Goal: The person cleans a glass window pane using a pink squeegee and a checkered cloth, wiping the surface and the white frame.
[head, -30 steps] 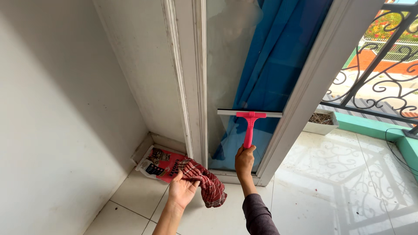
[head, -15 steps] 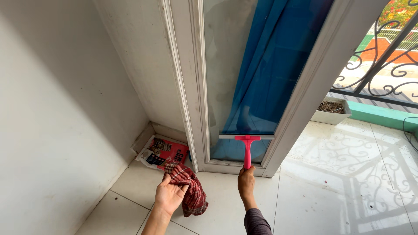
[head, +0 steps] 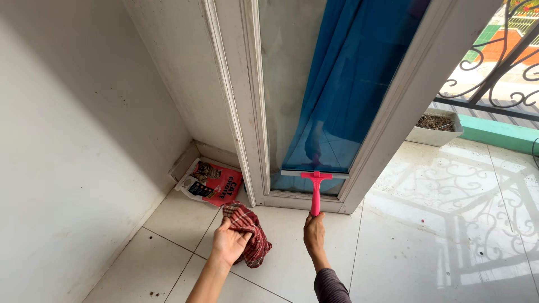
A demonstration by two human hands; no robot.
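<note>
White tiled floor point(head: 438, 235) bears a red bag point(head: 210, 184) and white planter point(head: 435, 130)

The squeegee point(head: 315, 185) has a glossy pink plastic handle. The checked rag point(head: 247, 238) is soft woven cloth. The glass pane point(head: 292, 101) is smooth and reflective, the floor tiles point(head: 426, 235) glazed, the door frame point(head: 247, 112) scuffed painted white, the wall point(head: 73, 140) matt.

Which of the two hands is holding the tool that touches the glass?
The right hand: it grips the pink plastic squeegee, blade on the glass pane. The left hand holds a red checked cloth.
</note>
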